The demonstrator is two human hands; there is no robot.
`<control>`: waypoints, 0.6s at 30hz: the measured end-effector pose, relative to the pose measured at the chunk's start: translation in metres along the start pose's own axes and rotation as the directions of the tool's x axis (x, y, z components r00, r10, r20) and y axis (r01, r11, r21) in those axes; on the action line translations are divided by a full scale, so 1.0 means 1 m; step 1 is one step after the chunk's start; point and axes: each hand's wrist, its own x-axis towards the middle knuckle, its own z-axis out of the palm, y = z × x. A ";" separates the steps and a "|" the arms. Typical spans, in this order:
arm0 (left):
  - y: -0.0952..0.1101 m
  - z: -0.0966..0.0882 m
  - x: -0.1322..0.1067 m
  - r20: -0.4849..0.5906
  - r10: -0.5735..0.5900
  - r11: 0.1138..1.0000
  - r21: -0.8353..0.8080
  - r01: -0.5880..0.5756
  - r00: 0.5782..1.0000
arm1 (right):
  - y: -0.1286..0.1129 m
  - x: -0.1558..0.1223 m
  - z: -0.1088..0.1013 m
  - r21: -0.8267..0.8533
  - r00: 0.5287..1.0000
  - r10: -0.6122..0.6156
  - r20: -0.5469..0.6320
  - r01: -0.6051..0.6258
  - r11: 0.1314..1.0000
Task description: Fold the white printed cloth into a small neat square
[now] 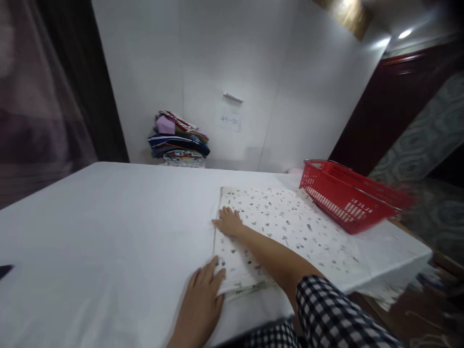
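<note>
A white cloth with a small scattered print lies flat, apparently folded, on the white-covered table. My right hand rests open on the cloth near its left edge, palm down. At the cloth's near left corner is my left hand, open, with its fingertips at the edge and the rest over the table cover. Neither hand grips anything. My right forearm crosses over part of the cloth and hides it.
A red plastic basket stands at the table's right side, by the cloth's far right part. Beyond the far edge, a stack of folded clothes sits against the white wall. A dark object shows at the left edge.
</note>
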 end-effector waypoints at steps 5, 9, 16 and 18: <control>-0.005 0.004 0.003 -0.041 0.040 0.999 0.037 -0.038 0.998 | 0.025 -0.087 -0.005 0.034 0.982 -0.188 0.013 0.187 0.982; -0.008 0.003 0.004 -0.057 0.066 0.996 0.068 -0.062 0.996 | 0.081 -0.164 -0.014 0.009 0.992 -0.122 0.044 0.122 0.993; -0.013 0.003 0.007 -0.071 0.105 0.990 0.104 -0.097 0.992 | 0.223 -0.284 -0.037 -0.022 0.818 0.542 -0.192 -0.556 0.831; -0.013 0.002 0.008 -0.063 0.108 0.989 0.111 -0.100 0.992 | 0.254 -0.310 -0.047 0.006 0.717 0.648 -0.255 -0.669 0.743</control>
